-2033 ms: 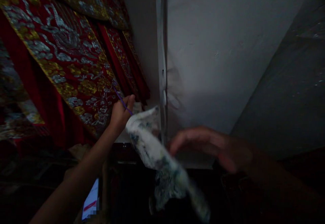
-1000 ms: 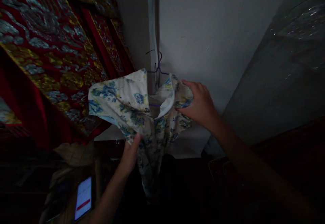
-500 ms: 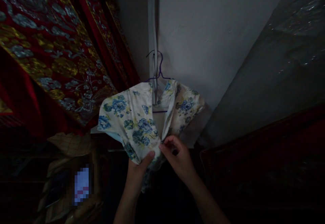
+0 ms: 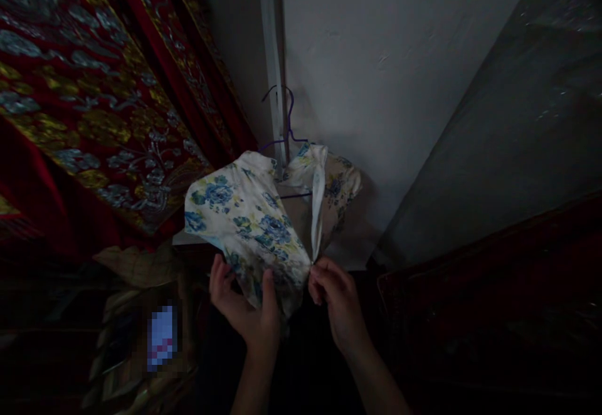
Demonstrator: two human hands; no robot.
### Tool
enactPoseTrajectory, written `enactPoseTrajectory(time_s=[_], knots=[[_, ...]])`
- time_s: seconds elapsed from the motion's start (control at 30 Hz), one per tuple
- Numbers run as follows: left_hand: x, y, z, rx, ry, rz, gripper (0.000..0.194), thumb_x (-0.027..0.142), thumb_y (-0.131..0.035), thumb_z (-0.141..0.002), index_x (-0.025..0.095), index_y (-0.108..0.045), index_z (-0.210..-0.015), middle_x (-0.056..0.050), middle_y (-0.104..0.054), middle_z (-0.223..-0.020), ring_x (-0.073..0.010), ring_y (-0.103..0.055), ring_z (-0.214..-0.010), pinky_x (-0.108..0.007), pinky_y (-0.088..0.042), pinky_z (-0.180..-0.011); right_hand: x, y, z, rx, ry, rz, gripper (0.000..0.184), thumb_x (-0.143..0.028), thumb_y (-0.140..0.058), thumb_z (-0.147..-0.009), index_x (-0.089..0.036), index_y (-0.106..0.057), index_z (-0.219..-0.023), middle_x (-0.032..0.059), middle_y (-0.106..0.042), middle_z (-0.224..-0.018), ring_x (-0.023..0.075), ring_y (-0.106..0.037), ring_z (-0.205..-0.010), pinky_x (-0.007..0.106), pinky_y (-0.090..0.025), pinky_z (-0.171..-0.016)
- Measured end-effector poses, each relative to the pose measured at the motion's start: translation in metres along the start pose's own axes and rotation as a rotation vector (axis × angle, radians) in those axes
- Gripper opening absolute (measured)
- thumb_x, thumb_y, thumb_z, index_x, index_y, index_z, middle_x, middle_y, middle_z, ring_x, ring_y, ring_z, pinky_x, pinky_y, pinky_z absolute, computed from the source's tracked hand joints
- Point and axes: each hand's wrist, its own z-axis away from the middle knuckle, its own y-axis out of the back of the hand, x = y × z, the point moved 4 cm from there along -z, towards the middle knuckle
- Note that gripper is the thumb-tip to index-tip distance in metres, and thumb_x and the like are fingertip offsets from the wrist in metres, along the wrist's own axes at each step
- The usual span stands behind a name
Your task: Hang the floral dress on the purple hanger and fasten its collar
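A short-sleeved white shirt [image 4: 273, 227] with blue flowers and green leaves hangs on a thin purple wire hanger [image 4: 290, 114]. Its front is open in a V at the neck. My right hand [image 4: 336, 296] pinches the front edge at the bottom of that V; whatever small part lies in the fingertips is too dark to make out. Below the sleeve at the left, my left hand [image 4: 249, 308] is open, thumb and fingers apart, at the lower side of the shirt. The lower end of the shirt fades into shadow.
Red cloth [image 4: 108, 95] with gold and silver embroidery hangs on the left. Behind the hanger is a pale wall [image 4: 367, 89] with a narrow vertical strip [image 4: 273, 32]. Shiny clear plastic [image 4: 531, 114] covers the right side. At lower left, a pixelated bright patch [image 4: 160, 338] lies over a box-like thing.
My left hand has released the shirt and spread its fingers, moving slightly left. My right hand has shifted a little right, pulling the front edge with it, and the neck opening has changed shape.
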Motion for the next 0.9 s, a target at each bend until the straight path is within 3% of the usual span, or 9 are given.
enactPoseTrajectory(time_s=[0.07, 0.17, 0.23, 0.37, 0.53, 0.63, 0.73, 0.83, 0.9], knots=[[0.006, -0.010, 0.006, -0.172, -0.140, 0.018, 0.050, 0.016, -0.073, -0.083, 0.026, -0.055, -0.129, -0.009, -0.059, -0.132, -0.0244, -0.056, -0.125, -0.042, -0.044, -0.110, 0.003, -0.004, 0.003, -0.032, -0.021, -0.005, 0.037, -0.044, -0.068, -0.084, -0.020, -0.052, -0.060, -0.0049, -0.043, -0.052, 0.0099, -0.035, -0.048, 0.025, -0.027, -0.048], [0.007, -0.026, 0.015, -0.507, -0.107, 0.086, 0.031, 0.013, -0.058, -0.092, 0.025, -0.062, -0.121, -0.007, -0.068, -0.113, -0.0222, -0.066, -0.108, -0.038, -0.053, -0.096, 0.002, -0.007, 0.002, -0.057, -0.030, 0.010, 0.037, -0.044, -0.072, -0.080, -0.021, -0.052, -0.059, -0.0062, -0.037, -0.051, 0.0093, -0.031, -0.048, 0.024, -0.024, -0.046], [0.009, -0.031, 0.016, -0.574, -0.073, 0.120, 0.029, 0.013, -0.056, -0.093, 0.025, -0.065, -0.117, -0.007, -0.071, -0.110, -0.0218, -0.069, -0.104, -0.036, -0.055, -0.092, 0.002, -0.006, 0.000, -0.044, -0.034, 0.018, 0.039, -0.044, -0.074, -0.077, -0.021, -0.050, -0.058, -0.0073, -0.034, -0.050, 0.0085, -0.027, -0.047, 0.023, -0.021, -0.045], [0.009, -0.038, 0.014, -0.596, 0.032, 0.148, 0.022, 0.015, -0.057, -0.093, 0.023, -0.068, -0.110, -0.006, -0.073, -0.102, -0.0203, -0.071, -0.094, -0.032, -0.056, -0.084, 0.004, -0.004, -0.002, -0.093, -0.110, 0.057, 0.040, -0.049, -0.071, -0.078, -0.020, -0.053, -0.056, -0.0081, -0.033, -0.044, 0.0071, -0.025, -0.040, 0.024, -0.017, -0.042], [-0.001, -0.041, 0.022, -0.541, 0.172, 0.213, 0.009, 0.021, -0.058, -0.095, 0.021, -0.063, -0.103, -0.005, -0.068, -0.094, -0.0183, -0.068, -0.088, -0.030, -0.055, -0.080, -0.005, -0.004, -0.016, -0.110, -0.185, -0.004, 0.045, -0.050, -0.067, -0.079, -0.020, -0.050, -0.050, -0.0072, -0.036, -0.039, 0.0059, -0.026, -0.035, 0.024, -0.016, -0.041], [-0.013, -0.040, 0.030, -0.497, 0.256, 0.305, 0.013, 0.025, -0.063, -0.094, 0.022, -0.054, -0.102, -0.004, -0.066, -0.093, -0.0176, -0.068, -0.087, -0.029, -0.055, -0.079, -0.034, -0.013, -0.049, -0.131, -0.172, -0.090, 0.041, -0.047, -0.069, -0.074, -0.020, -0.050, -0.050, -0.0086, -0.033, -0.035, 0.0050, -0.023, -0.033, 0.024, -0.015, -0.040], [-0.025, -0.039, 0.035, -0.482, 0.286, 0.331, 0.016, 0.029, -0.063, -0.094, 0.023, -0.049, -0.100, -0.005, -0.066, -0.093, -0.0181, -0.069, -0.090, -0.032, -0.056, -0.082, -0.079, -0.032, -0.093, -0.158, -0.126, -0.137, 0.033, -0.039, -0.069, -0.071, -0.019, -0.052, -0.052, -0.0097, -0.033, -0.034, 0.0040, -0.021, -0.033, 0.022, -0.014, -0.038], [-0.030, -0.039, 0.026, -0.483, 0.206, 0.285, 0.015, 0.032, -0.062, -0.095, 0.022, -0.051, -0.098, -0.007, -0.066, -0.096, -0.0198, -0.069, -0.093, -0.036, -0.057, -0.086, -0.117, -0.054, -0.123, -0.244, -0.120, -0.147, 0.031, -0.032, -0.065, -0.077, -0.020, -0.050, -0.053, -0.0109, -0.030, -0.034, 0.0040, -0.019, -0.033, 0.020, -0.013, -0.036], [-0.032, -0.041, 0.014, -0.514, 0.116, 0.240, 0.015, 0.033, -0.063, -0.094, 0.021, -0.055, -0.100, -0.008, -0.068, -0.097, -0.0217, -0.070, -0.095, -0.037, -0.057, -0.086, -0.134, -0.063, -0.129, -0.283, -0.072, -0.170, 0.030, -0.030, -0.062, -0.081, -0.020, -0.049, -0.056, -0.0106, -0.031, -0.035, 0.0044, -0.021, -0.033, 0.020, -0.015, -0.036]])
